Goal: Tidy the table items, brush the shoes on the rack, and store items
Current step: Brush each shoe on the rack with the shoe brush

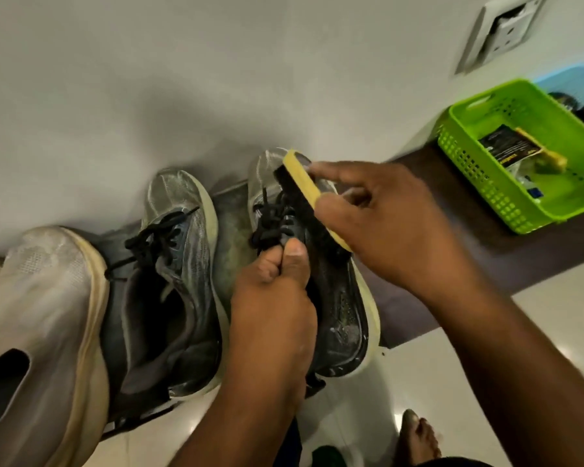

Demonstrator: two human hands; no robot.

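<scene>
Here, in the head view, the right hand (390, 227) has a closed grip on a yellow-backed shoe brush (304, 187), its forefinger stretched along the brush's back and its thumb curled under the edge. The dark bristles lie against the laces and upper of a dark running shoe with a pale sole (338, 298). That shoe stands toe toward the wall on a dark shoe rack (469, 264). The left hand (273, 298) has its grip pinched shut at the shoe's lace area, thumb pressed against curled fingers; it hides the shoe's opening, so exactly what it holds, tongue or lace, cannot be told.

Just beside this shoe on the left stands its matching running shoe (176, 281), black laces loose, apart from the first by a narrow strip of rack. Further left, touching that one, a large off-white shoe (44, 315) fills the frame's edge.

Well apart on the right end of the rack sits a green perforated plastic basket (486, 183), with a dark printed packet (506, 143) and a second yellow brush (543, 151) inside. Behind the basket a blue tray (573, 84) is partly seen. A wall socket plate (503, 28) is set in the wall above. A bare foot (418, 436) rests on the glossy tiled floor (435, 382) below the right forearm.
</scene>
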